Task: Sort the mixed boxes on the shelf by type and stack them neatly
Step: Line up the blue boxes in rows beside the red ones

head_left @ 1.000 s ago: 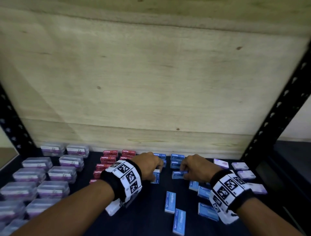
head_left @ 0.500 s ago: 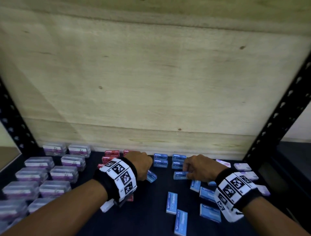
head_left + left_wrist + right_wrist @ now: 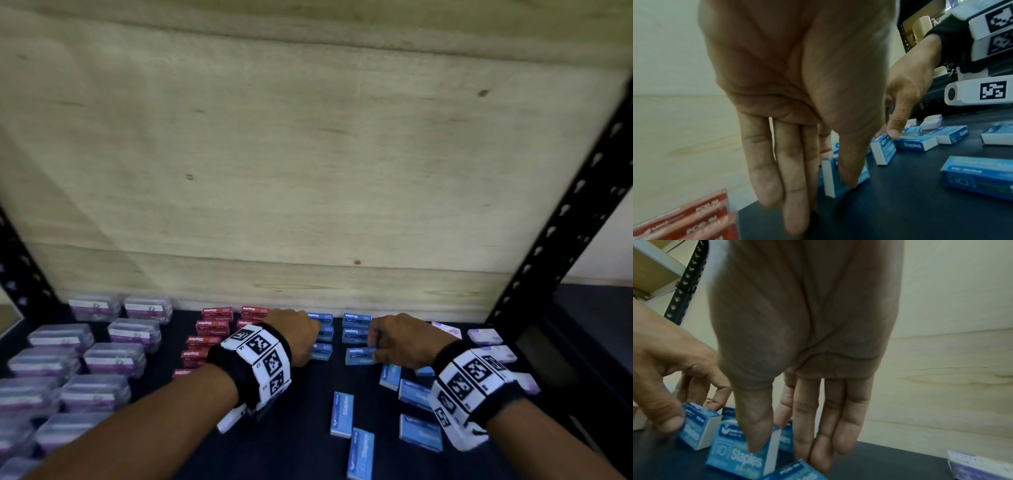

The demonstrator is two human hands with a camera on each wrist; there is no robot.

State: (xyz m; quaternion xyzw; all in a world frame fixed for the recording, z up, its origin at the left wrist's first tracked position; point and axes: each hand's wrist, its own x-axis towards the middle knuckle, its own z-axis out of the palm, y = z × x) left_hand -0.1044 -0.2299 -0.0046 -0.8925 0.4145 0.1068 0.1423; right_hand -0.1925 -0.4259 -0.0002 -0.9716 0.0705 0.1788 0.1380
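Since a second ago the left hand (image 3: 294, 337) has set its blue box (image 3: 321, 353) down in line, each hand pinching one, extending the blue rows.

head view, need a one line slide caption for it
Both hands, left hand and right hand, each set a blue staples box into rows beside red boxes.
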